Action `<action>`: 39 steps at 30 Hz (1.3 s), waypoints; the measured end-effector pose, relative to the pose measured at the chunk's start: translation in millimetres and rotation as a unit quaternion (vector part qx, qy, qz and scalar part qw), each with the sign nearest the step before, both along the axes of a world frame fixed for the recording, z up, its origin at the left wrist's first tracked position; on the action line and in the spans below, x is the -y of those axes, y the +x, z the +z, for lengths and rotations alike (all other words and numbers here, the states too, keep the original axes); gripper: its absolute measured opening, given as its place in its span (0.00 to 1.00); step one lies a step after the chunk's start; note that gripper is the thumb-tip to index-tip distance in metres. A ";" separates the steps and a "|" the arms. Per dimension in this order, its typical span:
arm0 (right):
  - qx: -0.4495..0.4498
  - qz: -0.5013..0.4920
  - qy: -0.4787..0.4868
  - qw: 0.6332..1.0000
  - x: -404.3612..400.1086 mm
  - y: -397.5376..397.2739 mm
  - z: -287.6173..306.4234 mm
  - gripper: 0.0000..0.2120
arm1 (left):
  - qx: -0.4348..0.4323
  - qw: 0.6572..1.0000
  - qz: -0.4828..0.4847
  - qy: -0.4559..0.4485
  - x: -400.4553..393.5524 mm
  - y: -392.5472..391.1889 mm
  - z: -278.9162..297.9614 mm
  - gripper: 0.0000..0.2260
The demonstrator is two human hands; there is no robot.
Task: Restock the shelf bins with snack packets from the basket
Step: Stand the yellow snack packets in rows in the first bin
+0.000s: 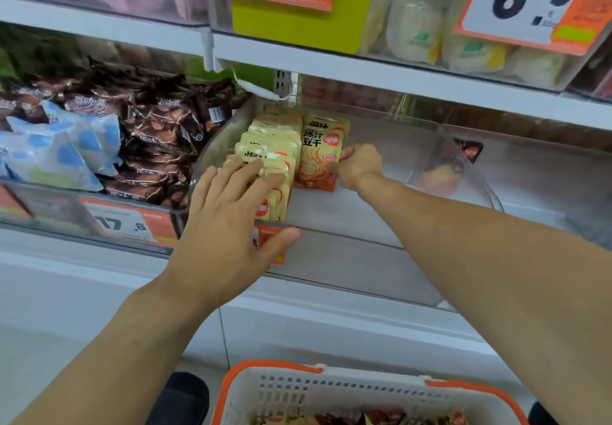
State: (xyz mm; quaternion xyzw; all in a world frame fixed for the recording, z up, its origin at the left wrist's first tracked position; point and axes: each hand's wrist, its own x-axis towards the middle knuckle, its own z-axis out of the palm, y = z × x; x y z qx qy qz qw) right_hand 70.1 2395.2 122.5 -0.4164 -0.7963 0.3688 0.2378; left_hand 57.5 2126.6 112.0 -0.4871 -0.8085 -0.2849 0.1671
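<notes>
Right now, from the head view, the left hand [228, 212] is lying flat with straight fingers on the row of yellow packets [268, 159] in the clear bin [364, 226], likely steadying them upright. The right hand [359, 166] is pinching the orange-fronted packet [319, 153], seating it beside the row. Below, the basket [331, 391] is holding more packets.

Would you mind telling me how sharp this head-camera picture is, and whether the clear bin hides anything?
Head view: the yellow packets under the left hand and the packet in the right hand read sharply; the top price tag is soft; shelf edges bow from the wide lens; the clear bin wall smears the red packet behind it.
</notes>
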 end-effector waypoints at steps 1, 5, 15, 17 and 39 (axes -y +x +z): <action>0.003 -0.002 0.003 1.000 -0.8 0.2 -1.5 0.11 | -0.001 1.000 -0.001 0.002 -0.2 0.0 -0.1 0.30; 0.021 0.007 0.014 1.000 2.6 2.7 -2.4 0.14 | -0.008 1.000 0.000 0.011 -0.1 1.6 -0.1 0.29; 0.007 -0.017 0.047 0.999 6.6 7.8 2.3 0.15 | 0.001 1.000 -0.002 0.018 0.4 4.2 0.7 0.29; 0.005 -0.017 0.045 0.999 6.6 7.7 2.0 0.15 | 0.002 1.000 -0.002 0.017 0.3 4.5 0.7 0.29; -0.042 0.272 0.123 0.954 57.9 139.8 97.7 0.06 | 0.036 0.983 0.030 0.177 10.3 44.5 24.0 0.25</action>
